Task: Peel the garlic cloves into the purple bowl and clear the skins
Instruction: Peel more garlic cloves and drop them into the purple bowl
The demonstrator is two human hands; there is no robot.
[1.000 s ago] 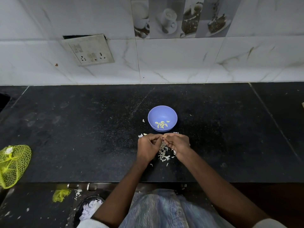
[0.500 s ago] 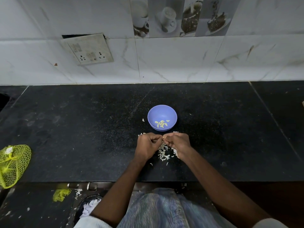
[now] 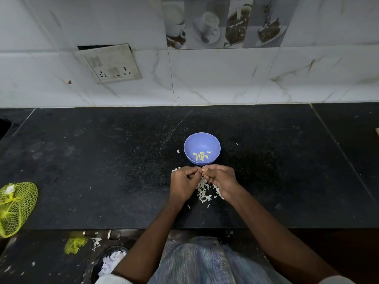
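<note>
- I am pinching a garlic clove (image 3: 203, 170) between the fingertips of both hands, just in front of the purple bowl (image 3: 202, 148); the clove is mostly hidden, only a pale tip showing where my fingers meet.
- My left hand (image 3: 184, 182) is curling its fingers and thumb in toward the clove, knuckles up.
- My right hand (image 3: 222, 180) is doing the same from the other side, fingers bent round the clove's end, so both hands are grasping it and neither is lying loose.
- The purple bowl is sitting on the black counter (image 3: 102, 171) about midway between its left and right ends, nearer the front edge than the wall, and is holding a few peeled cloves (image 3: 200, 156) at its bottom.
- A heap of white garlic skins (image 3: 204, 191) is lying on the counter under and between my wrists, with stray flakes near the bowl's left side and toward the front edge.
- A yellow-green net bag (image 3: 15, 208) is resting at the counter's front left corner, hanging partly over the edge.
- A tiled wall (image 3: 225, 78) is running along the counter's back edge, carrying a switch and socket plate (image 3: 111, 65) to the left.
- Below the front edge, a scrap of the same yellow-green netting (image 3: 74, 244) is lying on a lower dark surface among white flakes.
</note>
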